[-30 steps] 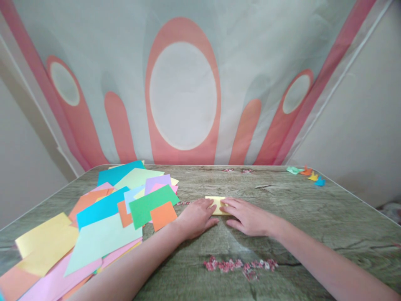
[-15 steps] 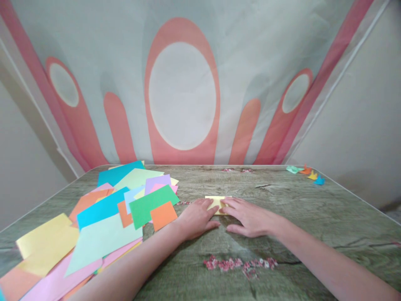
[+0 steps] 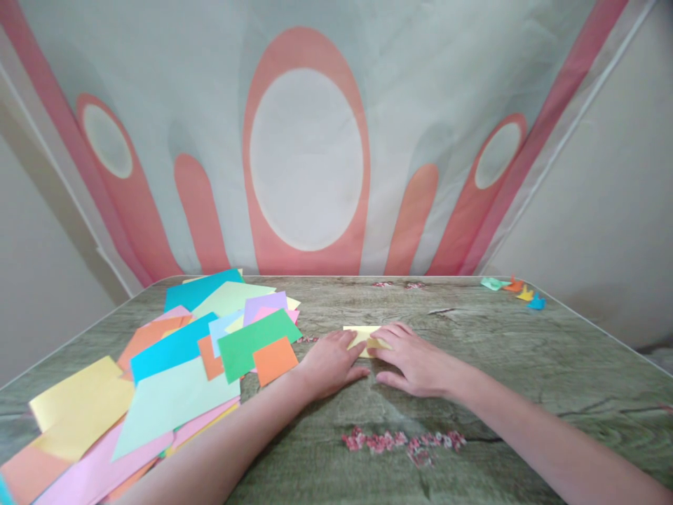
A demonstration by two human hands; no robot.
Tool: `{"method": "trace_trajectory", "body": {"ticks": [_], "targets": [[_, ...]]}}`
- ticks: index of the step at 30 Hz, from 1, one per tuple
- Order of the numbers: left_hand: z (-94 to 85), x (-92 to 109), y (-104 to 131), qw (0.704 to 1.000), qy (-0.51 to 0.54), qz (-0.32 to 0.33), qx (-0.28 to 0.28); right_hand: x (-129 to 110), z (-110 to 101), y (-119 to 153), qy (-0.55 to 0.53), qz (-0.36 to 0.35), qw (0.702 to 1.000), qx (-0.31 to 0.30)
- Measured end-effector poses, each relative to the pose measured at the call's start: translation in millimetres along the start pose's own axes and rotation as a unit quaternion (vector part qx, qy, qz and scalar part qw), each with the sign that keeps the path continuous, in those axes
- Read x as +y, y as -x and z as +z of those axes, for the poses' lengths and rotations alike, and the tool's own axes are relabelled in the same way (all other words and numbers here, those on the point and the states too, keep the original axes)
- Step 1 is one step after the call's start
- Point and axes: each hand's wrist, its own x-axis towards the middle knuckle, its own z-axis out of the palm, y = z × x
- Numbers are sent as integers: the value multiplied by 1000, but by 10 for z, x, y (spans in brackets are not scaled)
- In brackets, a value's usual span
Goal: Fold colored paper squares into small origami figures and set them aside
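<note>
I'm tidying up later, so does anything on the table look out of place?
Yes: the coloured sheets on the left lie in a loose, skewed spread, overlapping at odd angles. I see no spill.

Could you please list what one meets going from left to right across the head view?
Large yellow sheet, bright green sheet, left hand, pale yellow paper, right hand, mint shape, orange shape, yellow shape, blue shape.

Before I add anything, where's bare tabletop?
Bare: tabletop between right hand and small folded papers; near side between the forearms, printed blossoms only. Crowded: left, under coloured sheets; centre, left hand and right hand on yellow paper.
</note>
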Motion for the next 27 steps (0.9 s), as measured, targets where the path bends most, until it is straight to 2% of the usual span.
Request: {"method": "trace_trajectory", "body": {"ticks": [8, 17, 27], "targets": [[78, -114, -42, 1000, 0, -29, 5, -18, 127, -60, 39, 19, 999, 24], [-18, -123, -22, 1000, 8, 6, -2, -48, 129, -76, 61, 22, 998, 23], [-28, -136, -26, 1000, 6, 17, -1, -52, 70, -67, 59, 30, 998, 9]]}}
